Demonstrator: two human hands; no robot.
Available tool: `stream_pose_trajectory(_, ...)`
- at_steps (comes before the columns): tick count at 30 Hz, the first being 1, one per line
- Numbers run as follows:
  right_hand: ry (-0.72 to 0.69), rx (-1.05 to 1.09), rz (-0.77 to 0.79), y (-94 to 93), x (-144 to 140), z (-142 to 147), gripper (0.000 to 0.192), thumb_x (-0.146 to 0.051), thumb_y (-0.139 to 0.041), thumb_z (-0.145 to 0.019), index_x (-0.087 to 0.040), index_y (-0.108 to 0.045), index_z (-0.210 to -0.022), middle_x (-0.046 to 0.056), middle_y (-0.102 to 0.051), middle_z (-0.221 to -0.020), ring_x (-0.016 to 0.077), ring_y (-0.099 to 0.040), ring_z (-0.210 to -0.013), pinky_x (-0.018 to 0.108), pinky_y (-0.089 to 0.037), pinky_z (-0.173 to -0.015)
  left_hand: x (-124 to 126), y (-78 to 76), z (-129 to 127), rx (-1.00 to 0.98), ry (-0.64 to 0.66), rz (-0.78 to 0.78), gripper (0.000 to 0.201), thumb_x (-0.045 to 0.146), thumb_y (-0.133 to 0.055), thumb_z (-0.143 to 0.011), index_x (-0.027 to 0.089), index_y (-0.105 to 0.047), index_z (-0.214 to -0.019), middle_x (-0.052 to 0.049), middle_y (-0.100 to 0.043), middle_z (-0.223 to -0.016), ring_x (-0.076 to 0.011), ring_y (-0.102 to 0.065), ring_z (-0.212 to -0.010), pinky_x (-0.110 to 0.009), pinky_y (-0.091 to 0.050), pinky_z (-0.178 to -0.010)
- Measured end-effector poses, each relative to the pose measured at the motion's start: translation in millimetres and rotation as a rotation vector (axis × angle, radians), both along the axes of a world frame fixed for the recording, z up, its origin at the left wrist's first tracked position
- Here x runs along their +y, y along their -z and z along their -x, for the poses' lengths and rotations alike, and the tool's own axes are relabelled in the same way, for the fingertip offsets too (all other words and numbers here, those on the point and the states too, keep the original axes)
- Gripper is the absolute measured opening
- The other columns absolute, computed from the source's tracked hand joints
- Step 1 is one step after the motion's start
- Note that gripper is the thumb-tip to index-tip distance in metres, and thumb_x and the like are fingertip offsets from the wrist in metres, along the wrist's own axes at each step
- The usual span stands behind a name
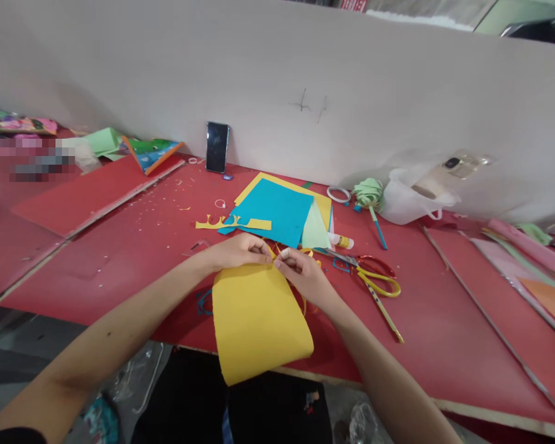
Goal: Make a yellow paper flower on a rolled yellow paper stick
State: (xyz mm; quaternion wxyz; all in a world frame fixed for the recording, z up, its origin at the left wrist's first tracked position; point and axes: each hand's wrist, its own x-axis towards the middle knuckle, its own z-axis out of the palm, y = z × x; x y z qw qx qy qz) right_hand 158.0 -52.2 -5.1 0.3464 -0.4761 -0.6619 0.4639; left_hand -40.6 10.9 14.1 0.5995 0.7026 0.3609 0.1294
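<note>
Left hand [240, 250] and right hand [300, 268] both pinch the far edge of a yellow sheet [259, 320], fingertips nearly touching. The sheet lies at the near edge of the red desk [444, 333] and curls down over that edge. Just beyond the hands: a blue sheet [275, 216] stacked on more yellow paper, with a yellow offcut [222, 223] at its left. Right of the right hand: scissors [374, 277] and a glue stick [341, 241]. A phone [217, 147] leans upright against the board at the far edge.
</note>
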Motion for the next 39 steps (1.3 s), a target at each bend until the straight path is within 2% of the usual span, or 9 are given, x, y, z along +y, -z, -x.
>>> stream_pose_trajectory(6, -0.019, -0.044, -0.025, 1.8, 0.5, -1.0, 0.024, -0.04, -0.05, -0.092, -0.021, -0.049, -0.077, -0.003, -0.046, -0.065, 0.0134, -0.043, -0.06, 0.025, -0.028, -0.054, -0.9, 0.3, -0.1, -0.03, -0.003, 0.034, 0.034, 0.048, -0.068, -0.077, 0.014, -0.065, -0.083, -0.002, -0.06, -0.075, -0.0103, -0.052, -0.062, -0.022, -0.037, -0.057)
stream_pose_trajectory(14, -0.014, -0.032, -0.035, -0.2, -0.5, -0.5, 0.022, -0.037, -0.05, -0.092, -0.021, -0.048, -0.077, -0.003, -0.047, -0.066, 0.013, -0.045, -0.063, 0.024, -0.031, -0.057, 0.3, -0.1, 1.5, -0.006, 0.029, 0.028, 0.037, 0.051, -0.065, -0.079, 0.015, -0.067, -0.087, -0.004, -0.064, -0.081, -0.0128, -0.056, -0.069, -0.023, -0.04, -0.06)
stream_pose_trajectory(21, -0.015, -0.005, -0.022, 4.7, 1.4, -0.9, 0.022, -0.039, -0.053, -0.09, -0.02, -0.051, -0.079, -0.001, -0.054, -0.073, 0.0138, -0.052, -0.068, 0.024, -0.037, -0.06, 1.5, 1.9, 1.7, 0.0, 0.019, 0.014, 0.034, 0.049, -0.066, -0.078, 0.015, -0.067, -0.085, -0.002, -0.063, -0.078, -0.0116, -0.054, -0.066, -0.022, -0.039, -0.058)
stream_pose_trajectory(28, 0.003, -0.013, 0.0, 6.6, 2.3, 0.2, 0.023, -0.041, -0.054, -0.089, -0.02, -0.052, -0.079, -0.001, -0.052, -0.07, 0.013, -0.049, -0.063, 0.023, -0.033, -0.055, -0.4, 2.7, 0.5, -0.032, -0.015, -0.003, 0.029, 0.045, -0.067, -0.077, 0.016, -0.067, -0.082, -0.002, -0.063, -0.075, -0.0109, -0.053, -0.063, -0.023, -0.039, -0.057)
stream_pose_trajectory(34, -0.001, 0.012, 0.004, 3.3, 1.6, -1.0, 0.02, -0.037, -0.055, -0.088, -0.02, -0.051, -0.079, -0.003, -0.05, -0.066, 0.0118, -0.046, -0.06, 0.023, -0.031, -0.054, 0.1, 1.4, 1.7, -0.005, 0.026, 0.002, 0.035, 0.05, -0.064, -0.081, 0.015, -0.067, -0.084, -0.001, -0.06, -0.074, -0.0097, -0.05, -0.061, -0.022, -0.037, -0.056)
stream_pose_trajectory(39, 0.006, 0.032, 0.014, 1.6, 1.5, -1.0, 0.022, -0.039, -0.058, -0.087, -0.02, -0.052, -0.078, -0.003, -0.052, -0.067, 0.0122, -0.049, -0.062, 0.023, -0.033, -0.056, 0.6, 1.4, 2.7, 0.036, 0.016, -0.013, 0.038, 0.052, -0.063, -0.081, 0.014, -0.066, -0.081, 0.0, -0.057, -0.069, -0.009, -0.047, -0.059, -0.022, -0.034, -0.054)
